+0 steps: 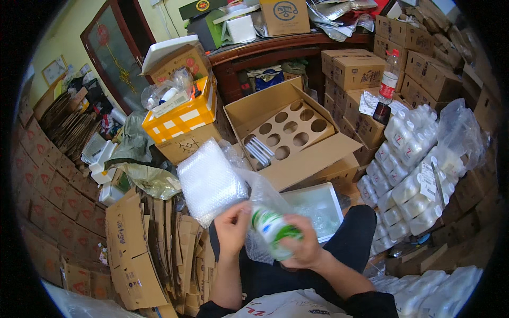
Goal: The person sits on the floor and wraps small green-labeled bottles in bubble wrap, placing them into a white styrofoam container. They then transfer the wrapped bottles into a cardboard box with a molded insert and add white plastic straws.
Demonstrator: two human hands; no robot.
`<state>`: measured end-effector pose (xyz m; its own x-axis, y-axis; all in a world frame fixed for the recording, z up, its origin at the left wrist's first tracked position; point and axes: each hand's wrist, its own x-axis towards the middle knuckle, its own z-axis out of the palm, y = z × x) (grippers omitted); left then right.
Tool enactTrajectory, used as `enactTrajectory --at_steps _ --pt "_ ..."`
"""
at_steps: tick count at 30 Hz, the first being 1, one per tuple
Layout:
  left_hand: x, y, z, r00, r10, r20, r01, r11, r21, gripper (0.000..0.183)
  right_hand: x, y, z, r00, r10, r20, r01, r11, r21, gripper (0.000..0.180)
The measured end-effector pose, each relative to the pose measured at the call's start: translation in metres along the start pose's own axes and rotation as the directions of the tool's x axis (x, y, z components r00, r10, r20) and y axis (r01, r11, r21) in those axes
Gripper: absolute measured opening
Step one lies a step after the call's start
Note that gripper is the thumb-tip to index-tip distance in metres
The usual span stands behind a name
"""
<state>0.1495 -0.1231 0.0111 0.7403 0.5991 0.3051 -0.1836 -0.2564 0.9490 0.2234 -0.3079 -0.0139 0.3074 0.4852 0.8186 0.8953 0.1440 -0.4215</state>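
Note:
My right hand (304, 242) is closed around a green and white bottle (274, 230), tilted and slightly blurred, above my lap. Close to the bottle's upper left end, my left hand (232, 226) has its fingers curled together; whether they pinch anything is hidden. Clear plastic wrap (264, 192) hangs behind and below the bottle. A stack of bubble wrap sheets (210, 179) lies just beyond my left hand. Farther ahead stands an open cardboard box (278, 175) holding a cardboard insert with round holes (282, 131). Several silvery flat packs (258, 151) rest on the insert's near left corner.
A white foam box (334, 210) sits by my right knee. Shrink-wrapped white bottles (401, 171) are piled at the right, below stacked cartons (356, 71). Flattened cardboard (131, 254) stands at the left. A yellow-taped box (181, 115) and a wooden desk (238, 53) are farther off.

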Motion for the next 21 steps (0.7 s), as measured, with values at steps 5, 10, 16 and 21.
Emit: enactTrajectory --at_steps 5,10,16,21 --pt "-0.04 0.037 0.035 0.862 0.235 0.449 -0.401 0.858 0.321 0.015 -0.011 0.036 0.004 0.85 0.302 0.431 -0.345 0.938 0.022 0.063" --pt "-0.122 0.05 0.064 0.333 -0.138 0.933 0.16 0.983 0.089 0.035 0.016 0.022 0.009 0.746 0.663 0.053 -0.655 0.717 0.24 0.076" --pt "-0.057 0.017 -0.015 0.936 0.329 0.122 -0.348 0.914 0.207 0.072 0.05 -0.016 -0.036 0.848 0.448 0.282 -0.486 0.871 0.076 0.072" --pt "-0.106 -0.101 -0.003 0.786 -0.367 0.498 0.609 0.602 -0.517 0.103 0.076 -0.026 -0.053 0.739 0.192 0.646 -0.157 0.981 -0.113 0.052"
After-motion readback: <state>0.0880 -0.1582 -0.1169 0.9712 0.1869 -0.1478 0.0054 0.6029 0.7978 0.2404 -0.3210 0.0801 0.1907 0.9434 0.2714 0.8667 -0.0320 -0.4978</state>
